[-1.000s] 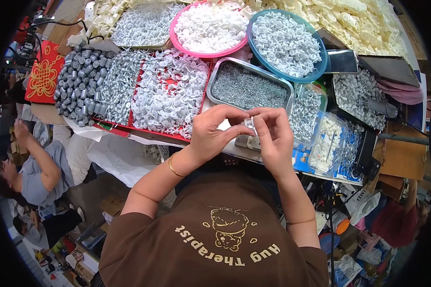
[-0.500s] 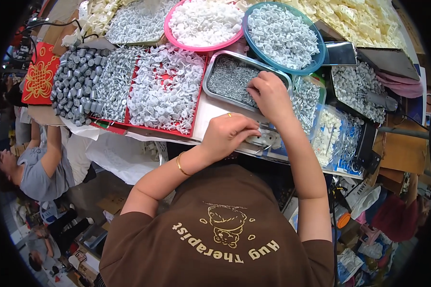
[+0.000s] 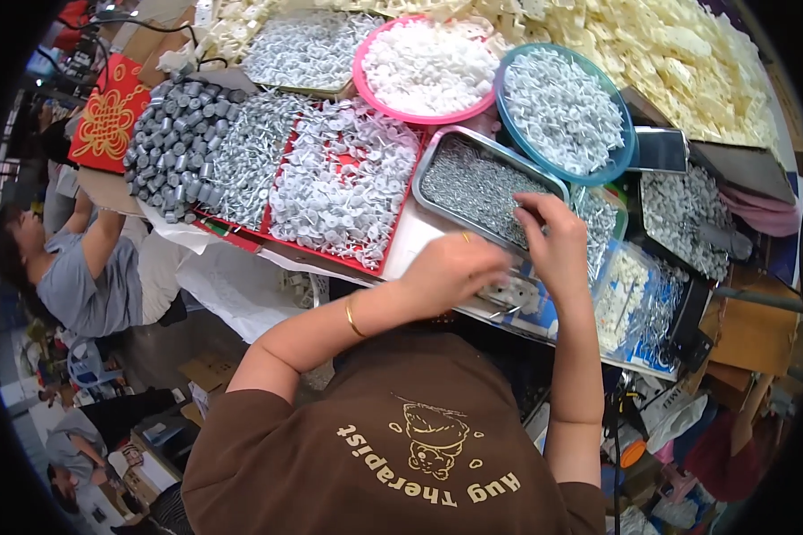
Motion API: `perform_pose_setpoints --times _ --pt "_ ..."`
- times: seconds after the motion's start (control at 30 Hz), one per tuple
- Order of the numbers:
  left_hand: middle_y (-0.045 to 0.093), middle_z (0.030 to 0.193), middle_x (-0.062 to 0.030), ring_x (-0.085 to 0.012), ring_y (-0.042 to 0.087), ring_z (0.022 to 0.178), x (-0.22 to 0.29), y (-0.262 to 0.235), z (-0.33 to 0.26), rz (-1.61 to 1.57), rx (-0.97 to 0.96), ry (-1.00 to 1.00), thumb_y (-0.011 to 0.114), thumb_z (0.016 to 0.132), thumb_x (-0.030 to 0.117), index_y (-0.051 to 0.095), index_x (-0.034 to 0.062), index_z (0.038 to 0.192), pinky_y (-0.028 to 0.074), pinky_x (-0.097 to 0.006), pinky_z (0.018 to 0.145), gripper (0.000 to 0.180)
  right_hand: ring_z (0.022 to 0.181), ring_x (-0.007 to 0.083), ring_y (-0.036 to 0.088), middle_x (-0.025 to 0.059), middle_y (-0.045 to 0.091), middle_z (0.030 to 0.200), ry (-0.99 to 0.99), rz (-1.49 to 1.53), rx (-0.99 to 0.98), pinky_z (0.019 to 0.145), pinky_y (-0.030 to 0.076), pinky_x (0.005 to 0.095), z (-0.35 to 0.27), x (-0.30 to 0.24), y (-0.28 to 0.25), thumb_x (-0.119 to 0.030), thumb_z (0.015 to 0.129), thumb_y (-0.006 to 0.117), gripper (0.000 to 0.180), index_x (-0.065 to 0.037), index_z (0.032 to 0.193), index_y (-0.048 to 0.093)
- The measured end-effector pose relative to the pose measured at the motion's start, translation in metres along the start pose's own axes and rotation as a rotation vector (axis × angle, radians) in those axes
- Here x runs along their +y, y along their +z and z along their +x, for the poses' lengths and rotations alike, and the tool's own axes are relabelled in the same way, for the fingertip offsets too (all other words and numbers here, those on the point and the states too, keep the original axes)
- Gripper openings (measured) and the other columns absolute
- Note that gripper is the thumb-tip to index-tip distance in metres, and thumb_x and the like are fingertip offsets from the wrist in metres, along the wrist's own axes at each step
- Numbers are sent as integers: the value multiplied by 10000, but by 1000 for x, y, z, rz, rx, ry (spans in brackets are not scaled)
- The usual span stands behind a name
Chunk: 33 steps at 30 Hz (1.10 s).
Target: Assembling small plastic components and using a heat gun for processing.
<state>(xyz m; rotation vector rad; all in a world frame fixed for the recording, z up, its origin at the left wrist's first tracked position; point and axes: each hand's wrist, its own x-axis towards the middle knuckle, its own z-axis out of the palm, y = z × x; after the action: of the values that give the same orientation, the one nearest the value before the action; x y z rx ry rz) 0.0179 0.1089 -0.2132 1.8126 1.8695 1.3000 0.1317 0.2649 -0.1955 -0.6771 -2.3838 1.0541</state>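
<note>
My left hand (image 3: 459,275), with a ring and a bracelet, hovers by the table's front edge. Its fingers are bent and smeared by motion, so what they hold, if anything, does not show. Just right of it lies a small whitish plastic piece (image 3: 519,296) with a metal part below. My right hand (image 3: 555,239) is over the near right rim of a metal tray (image 3: 446,211) full of small metal screws (image 3: 473,183). Its thumb and forefinger are pinched close together; anything between them is too small to see.
Left of the tray is a red box (image 3: 400,239) of white round-headed nail clips. Behind stand a pink basin (image 3: 363,78) of white caps and a teal basin (image 3: 632,134) of clips. A phone (image 3: 662,150) and clear boxes of parts are at right. Another person (image 3: 98,267) works at left.
My right hand has drawn back from the screws toward the tray's near rim. My left hand has shifted and blurred near the plastic piece. The whole view has moved slightly.
</note>
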Motion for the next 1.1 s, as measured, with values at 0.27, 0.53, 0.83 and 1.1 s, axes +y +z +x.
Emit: perform_pose_setpoints --times 0.27,0.53,0.83,1.1 --pt "711 958 -167 -363 657 976 -183 -190 91 946 390 -473 749 813 215 758 99 977 514 -464 869 200 786 254 702 131 730 917 -59 -38 35 721 538 320 3 -2 4 -68 885 719 123 -13 993 736" --pt "691 925 -158 -385 668 921 -245 -217 90 832 80 -558 778 817 210 723 53 917 545 -463 810 194 757 122 691 86 743 856 102 99 8 716 531 265 -12 -18 -8 -46 915 705 89 15 980 703" --pt "737 884 -85 -152 696 832 -100 -135 67 -216 424 -385 638 969 88 697 -18 994 552 -302 728 124 815 139 703 84 713 889 125 391 143 758 561 262 -18 -42 -25 22 940 664 73 32 1006 635" --pt "712 1130 -208 -220 718 1010 -14 -33 32 -1141 130 -511 630 990 36 593 -22 1090 593 -331 903 122 865 165 705 131 721 988 353 926 -23 788 598 294 -16 -29 1 -38 998 609 157 52 1123 639"
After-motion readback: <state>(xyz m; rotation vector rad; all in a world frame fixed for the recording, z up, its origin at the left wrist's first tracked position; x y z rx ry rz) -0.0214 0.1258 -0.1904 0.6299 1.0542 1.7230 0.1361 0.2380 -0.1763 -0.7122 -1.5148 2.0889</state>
